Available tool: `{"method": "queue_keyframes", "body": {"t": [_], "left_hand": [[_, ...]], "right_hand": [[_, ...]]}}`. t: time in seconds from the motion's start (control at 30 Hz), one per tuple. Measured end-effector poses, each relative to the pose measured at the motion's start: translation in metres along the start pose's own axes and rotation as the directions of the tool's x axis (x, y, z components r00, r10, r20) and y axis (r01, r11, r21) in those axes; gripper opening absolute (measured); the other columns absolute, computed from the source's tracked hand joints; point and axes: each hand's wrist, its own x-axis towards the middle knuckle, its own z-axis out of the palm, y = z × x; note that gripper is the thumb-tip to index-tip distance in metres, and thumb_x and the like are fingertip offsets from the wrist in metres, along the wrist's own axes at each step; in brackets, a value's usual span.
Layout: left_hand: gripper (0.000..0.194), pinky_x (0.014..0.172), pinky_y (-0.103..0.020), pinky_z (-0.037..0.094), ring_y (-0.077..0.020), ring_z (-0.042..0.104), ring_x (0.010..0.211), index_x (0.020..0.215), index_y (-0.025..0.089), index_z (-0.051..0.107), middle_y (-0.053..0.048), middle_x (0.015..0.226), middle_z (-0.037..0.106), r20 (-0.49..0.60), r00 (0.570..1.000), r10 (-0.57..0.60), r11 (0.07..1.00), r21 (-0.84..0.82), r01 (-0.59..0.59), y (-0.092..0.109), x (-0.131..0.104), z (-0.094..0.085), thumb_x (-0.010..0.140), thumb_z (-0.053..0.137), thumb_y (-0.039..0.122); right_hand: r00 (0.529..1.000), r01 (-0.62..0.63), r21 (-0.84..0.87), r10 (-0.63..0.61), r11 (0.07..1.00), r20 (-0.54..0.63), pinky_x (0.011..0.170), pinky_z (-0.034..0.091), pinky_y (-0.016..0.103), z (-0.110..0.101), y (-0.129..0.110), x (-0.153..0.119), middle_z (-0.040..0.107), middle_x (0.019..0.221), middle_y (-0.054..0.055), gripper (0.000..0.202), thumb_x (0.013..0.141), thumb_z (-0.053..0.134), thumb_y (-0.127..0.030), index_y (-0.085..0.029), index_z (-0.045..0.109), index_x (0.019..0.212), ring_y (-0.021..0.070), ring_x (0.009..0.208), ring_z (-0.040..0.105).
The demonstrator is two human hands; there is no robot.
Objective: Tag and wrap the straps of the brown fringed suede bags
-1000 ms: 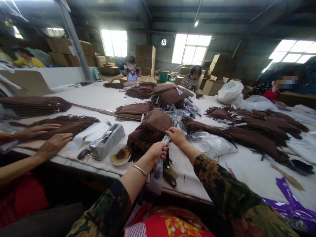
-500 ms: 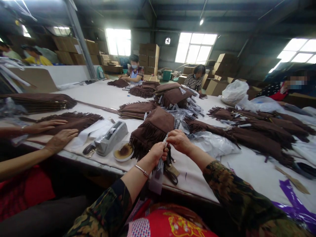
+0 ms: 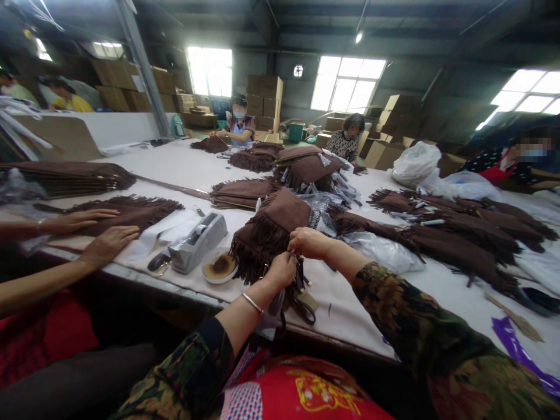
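A brown fringed bag (image 3: pixel 282 213) lies on the table straight ahead, its near end under my hands. My left hand (image 3: pixel 281 271) is closed at that end, and what it pinches is too small to make out. Touching it from the right, my right hand (image 3: pixel 306 242) has its fingers pressed together, their hold hidden. A dark strap loop (image 3: pixel 305 311) and a tan tag (image 3: pixel 308 300) hang just below. Part of a clear plastic piece (image 3: pixel 266 332) shows under my left wrist, at the table edge.
A grey tape dispenser (image 3: pixel 199 242) and a small dish (image 3: pixel 220 265) stand left of the bag. Another person's hands (image 3: pixel 107 245) rest on a brown piece further left. More fringed bags (image 3: pixel 455 239) and clear plastic (image 3: pixel 385 252) lie right. Several people sit around the table.
Both hands have come closer together, my right hand shifting slightly left. The pale plastic strip that hung below my left hand now shows less.
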Motion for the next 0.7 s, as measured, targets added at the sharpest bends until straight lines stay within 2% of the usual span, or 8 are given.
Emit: {"method": "queue_keyframes", "body": {"t": [0.13,0.3,0.5,0.6,0.7], "left_hand": [[0.020,0.041,-0.021,0.024,-0.0067,0.033,0.039,0.077,0.018,0.052,0.005,0.054,0.043,0.109,0.988,-0.106,0.983,-0.136,0.121,0.005,-0.005,-0.004,0.090,0.053,0.034],[0.023,0.040,-0.019,0.025,-0.0044,0.032,0.040,0.082,0.017,0.052,0.005,0.060,0.045,0.200,0.974,-0.106,0.957,-0.246,0.154,0.008,-0.011,-0.010,0.089,0.056,0.038],[0.029,0.040,-0.015,0.019,-0.0014,0.025,0.042,0.088,0.016,0.052,0.006,0.066,0.039,0.423,0.903,-0.073,0.818,-0.493,0.296,0.007,-0.007,-0.021,0.088,0.060,0.044],[0.029,0.040,-0.015,0.018,-0.0021,0.023,0.041,0.089,0.017,0.052,0.007,0.064,0.038,0.424,0.902,-0.085,0.804,-0.505,0.313,0.007,-0.007,-0.021,0.089,0.057,0.046],[0.029,0.039,-0.017,0.016,-0.0035,0.023,0.039,0.087,0.018,0.052,0.007,0.061,0.039,0.324,0.942,-0.085,0.891,-0.398,0.218,0.006,-0.008,-0.015,0.090,0.054,0.047]], "right_hand": [[0.997,0.051,0.067,-0.047,0.996,-0.061,0.072,0.041,0.025,0.005,0.001,-0.002,0.066,0.082,0.004,0.017,0.081,0.063,-0.015,-0.023,0.078,0.081,0.0142,0.075,0.056],[0.996,0.052,0.134,-0.041,0.990,-0.085,0.068,0.042,0.023,0.009,-0.003,-0.007,0.066,0.081,0.004,0.020,0.083,0.058,-0.013,-0.020,0.076,0.078,0.0132,0.072,0.057],[0.985,0.016,0.175,0.014,0.984,-0.172,0.068,0.044,0.023,0.007,-0.008,-0.013,0.064,0.078,0.004,0.021,0.085,0.056,-0.014,-0.018,0.075,0.079,0.0129,0.071,0.059],[0.986,-0.003,0.175,0.033,0.985,-0.165,0.070,0.045,0.023,0.005,-0.011,-0.015,0.064,0.079,0.004,0.020,0.086,0.055,-0.014,-0.017,0.075,0.081,0.0130,0.072,0.059],[0.993,-0.022,0.145,0.038,0.989,-0.111,0.070,0.046,0.024,0.003,-0.012,-0.014,0.065,0.081,0.006,0.019,0.084,0.057,-0.012,-0.016,0.075,0.082,0.0143,0.073,0.060]]}}
